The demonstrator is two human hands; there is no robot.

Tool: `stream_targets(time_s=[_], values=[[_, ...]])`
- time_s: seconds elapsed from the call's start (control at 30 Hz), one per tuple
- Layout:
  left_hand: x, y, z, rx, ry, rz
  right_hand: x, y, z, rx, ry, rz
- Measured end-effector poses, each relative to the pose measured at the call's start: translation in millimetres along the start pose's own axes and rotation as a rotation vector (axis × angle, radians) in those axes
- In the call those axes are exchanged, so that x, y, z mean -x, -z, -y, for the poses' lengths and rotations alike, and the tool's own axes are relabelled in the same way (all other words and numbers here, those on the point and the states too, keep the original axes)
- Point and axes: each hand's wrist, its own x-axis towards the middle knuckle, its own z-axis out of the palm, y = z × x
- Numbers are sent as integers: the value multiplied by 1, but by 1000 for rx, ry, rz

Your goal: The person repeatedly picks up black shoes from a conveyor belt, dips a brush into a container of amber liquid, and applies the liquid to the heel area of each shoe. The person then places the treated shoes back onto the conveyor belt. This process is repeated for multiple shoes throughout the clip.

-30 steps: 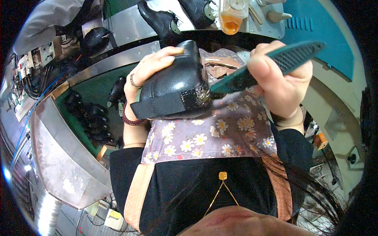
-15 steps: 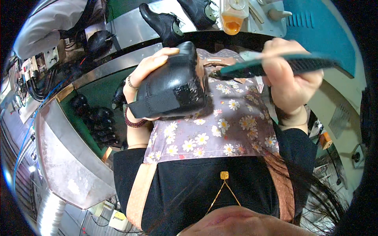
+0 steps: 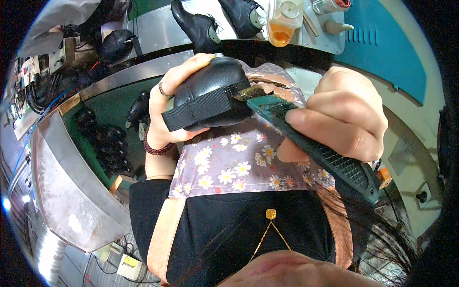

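Hands are meeting over the floral apron (image 3: 229,162): the left hand (image 3: 179,103) is gripping a black shoe (image 3: 213,93), strap facing up, while the right hand (image 3: 342,117) is clamping a green brush (image 3: 315,146), its bristled tip touching the shoe's right edge, handle running down-right.

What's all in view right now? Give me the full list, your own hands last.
Shoe: one, black with an elastic strap, held at centre.
Brush: one, dark green handle, bristle end against the shoe.
Finished shoes: two, black, on the metal shelf at top.
Glue pot: one, orange, top centre.
Shoe parts: several, black, in the green bin at left.
Apron: one, floral, below the shoe.
Left hand: grips the shoe.
Right hand: grips the brush.
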Motion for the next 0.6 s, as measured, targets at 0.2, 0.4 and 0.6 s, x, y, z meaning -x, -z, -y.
stream_targets(time_s=[0.2,0.4,0.6], values=[[-1,3,0,-140,-13,22,1,2,0,-36,47,50],[-1,7,7,-237,-109,65,-6,9,8,-57,-175,46],[-7,7,2,-174,-117,124,-7,16,5,-135,-332,85]])
